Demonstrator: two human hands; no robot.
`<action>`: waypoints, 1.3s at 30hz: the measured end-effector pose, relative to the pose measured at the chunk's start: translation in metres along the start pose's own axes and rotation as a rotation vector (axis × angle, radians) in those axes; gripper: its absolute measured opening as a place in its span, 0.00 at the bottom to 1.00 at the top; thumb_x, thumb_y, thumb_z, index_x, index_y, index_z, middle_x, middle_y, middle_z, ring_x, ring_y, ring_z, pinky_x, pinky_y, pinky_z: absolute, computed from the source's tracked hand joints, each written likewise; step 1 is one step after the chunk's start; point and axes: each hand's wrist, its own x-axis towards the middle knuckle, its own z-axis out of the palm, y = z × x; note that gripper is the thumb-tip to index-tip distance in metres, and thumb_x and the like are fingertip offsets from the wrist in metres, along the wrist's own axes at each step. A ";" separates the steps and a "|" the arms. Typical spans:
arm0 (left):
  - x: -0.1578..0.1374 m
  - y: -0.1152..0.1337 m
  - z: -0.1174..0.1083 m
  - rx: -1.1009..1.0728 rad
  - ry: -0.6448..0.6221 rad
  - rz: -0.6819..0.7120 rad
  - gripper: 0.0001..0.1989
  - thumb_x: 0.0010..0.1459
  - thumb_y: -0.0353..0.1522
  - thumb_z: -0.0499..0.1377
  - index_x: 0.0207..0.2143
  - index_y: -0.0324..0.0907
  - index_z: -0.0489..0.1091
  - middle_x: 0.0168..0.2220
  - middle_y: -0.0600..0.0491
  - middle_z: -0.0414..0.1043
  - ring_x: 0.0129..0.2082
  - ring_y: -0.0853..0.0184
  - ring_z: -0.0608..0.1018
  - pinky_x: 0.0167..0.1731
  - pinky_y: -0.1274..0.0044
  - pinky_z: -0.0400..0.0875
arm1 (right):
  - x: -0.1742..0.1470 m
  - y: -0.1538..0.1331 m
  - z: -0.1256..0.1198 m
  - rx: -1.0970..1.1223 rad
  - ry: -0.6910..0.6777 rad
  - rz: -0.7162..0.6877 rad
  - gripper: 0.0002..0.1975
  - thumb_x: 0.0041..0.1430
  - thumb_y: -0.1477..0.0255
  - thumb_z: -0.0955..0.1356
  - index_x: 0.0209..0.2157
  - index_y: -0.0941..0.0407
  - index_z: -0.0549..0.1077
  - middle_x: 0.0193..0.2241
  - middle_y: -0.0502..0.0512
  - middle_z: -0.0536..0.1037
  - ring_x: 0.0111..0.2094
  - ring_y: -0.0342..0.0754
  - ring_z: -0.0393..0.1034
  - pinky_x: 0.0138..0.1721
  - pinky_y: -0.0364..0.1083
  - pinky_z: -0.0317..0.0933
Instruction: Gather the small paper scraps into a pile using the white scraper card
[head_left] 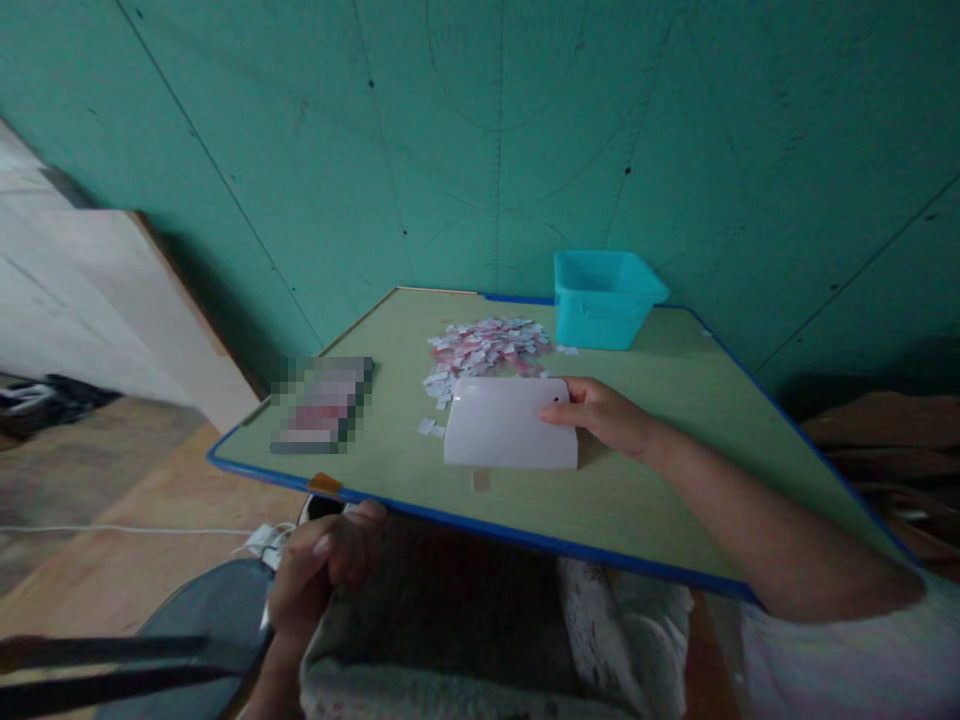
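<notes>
My right hand (pixel 592 410) grips the right side of a white, slightly curved plastic sheet (pixel 502 430), thumb on top and the other fingers hidden behind it. The sheet is low over the table, in front of a heap of small white and pink paper pieces (pixel 491 342). Its lower edge appears close to the tabletop; whether it touches cannot be told. Below the table's front edge, my left hand (pixel 334 550) is closed with its fingers curled, beside grey cloth (pixel 360 670) over my lap. What it holds, if anything, is hidden.
A turquoise plastic bin (pixel 604 310) stands at the back right of the pale table (pixel 660 490), which has a blue rim. A pixelated flat object (pixel 322 405) lies on the left. Below left are a round stool (pixel 187 640) and white cable (pixel 142 528). A green wall rises behind.
</notes>
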 end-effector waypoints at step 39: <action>0.001 0.002 0.009 -0.005 0.007 0.042 0.14 0.50 0.34 0.52 0.13 0.42 0.65 0.09 0.57 0.64 0.13 0.69 0.64 0.29 0.73 0.61 | -0.008 -0.002 0.008 -0.404 -0.204 -0.133 0.19 0.52 0.57 0.62 0.30 0.60 0.68 0.22 0.49 0.67 0.21 0.38 0.57 0.21 0.40 0.49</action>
